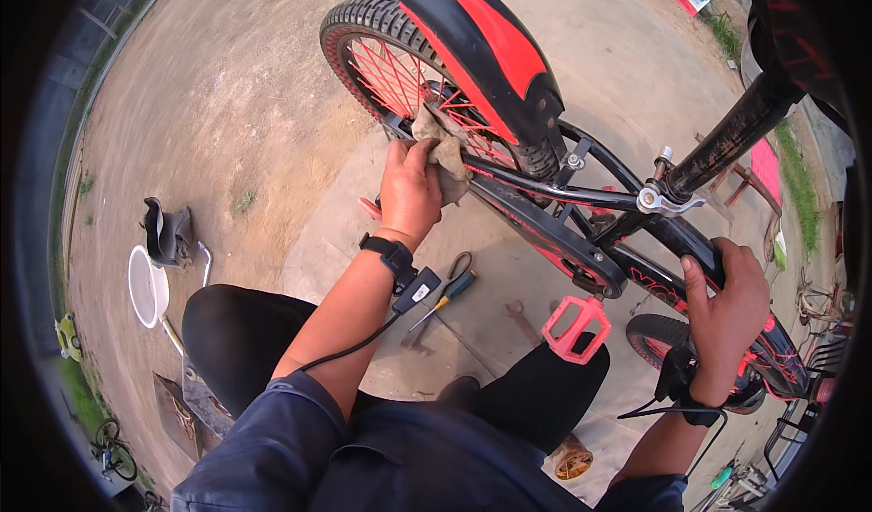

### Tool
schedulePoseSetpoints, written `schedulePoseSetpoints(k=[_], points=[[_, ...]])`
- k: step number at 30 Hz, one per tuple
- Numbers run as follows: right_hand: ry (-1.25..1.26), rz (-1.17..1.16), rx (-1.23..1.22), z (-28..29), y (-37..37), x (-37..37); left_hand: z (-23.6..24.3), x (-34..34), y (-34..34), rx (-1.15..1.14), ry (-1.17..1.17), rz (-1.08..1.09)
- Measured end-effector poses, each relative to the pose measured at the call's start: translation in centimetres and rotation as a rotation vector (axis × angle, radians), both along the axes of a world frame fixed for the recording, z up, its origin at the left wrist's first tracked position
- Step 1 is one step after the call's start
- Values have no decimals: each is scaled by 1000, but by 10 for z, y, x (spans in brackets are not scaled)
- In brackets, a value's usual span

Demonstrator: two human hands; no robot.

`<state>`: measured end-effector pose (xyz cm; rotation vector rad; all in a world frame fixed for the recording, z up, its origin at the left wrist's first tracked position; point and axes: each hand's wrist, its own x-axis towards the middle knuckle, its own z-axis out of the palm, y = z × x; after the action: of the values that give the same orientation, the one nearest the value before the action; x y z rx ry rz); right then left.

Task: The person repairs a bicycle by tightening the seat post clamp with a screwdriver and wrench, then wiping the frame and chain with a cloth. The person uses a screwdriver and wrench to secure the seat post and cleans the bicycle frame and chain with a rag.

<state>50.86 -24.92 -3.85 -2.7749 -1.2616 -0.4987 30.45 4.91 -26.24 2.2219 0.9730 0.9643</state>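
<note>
A black and red bicycle (536,180) stands across the view in front of me. My left hand (411,189) is closed on a beige rag (445,153), pressed to the frame near the hub of the rear wheel (368,58). The rag covers part of the frame there. My right hand (728,298) is wrapped round the black frame tube (695,239) ahead of the seat post, steadying contact with thumb on the near side. Between the hands are the chain guard (545,230) and a red pedal (576,330), close above my right knee.
On the ground below lie a screwdriver (456,289) and a wrench (520,319). A white basin (147,287) and a black curved piece (168,232) are at the left. The seat post (736,135) rises at the right. A wooden log (570,457) lies near my feet.
</note>
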Motion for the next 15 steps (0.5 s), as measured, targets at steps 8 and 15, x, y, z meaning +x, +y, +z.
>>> schedulePoseSetpoints(k=[8,15], points=[[23,14,5,2,5,-1,-60,-26,59,-437,-149,358],[1,19,-17,-3,0,2,-2,20,-116,-336,-152,-216]])
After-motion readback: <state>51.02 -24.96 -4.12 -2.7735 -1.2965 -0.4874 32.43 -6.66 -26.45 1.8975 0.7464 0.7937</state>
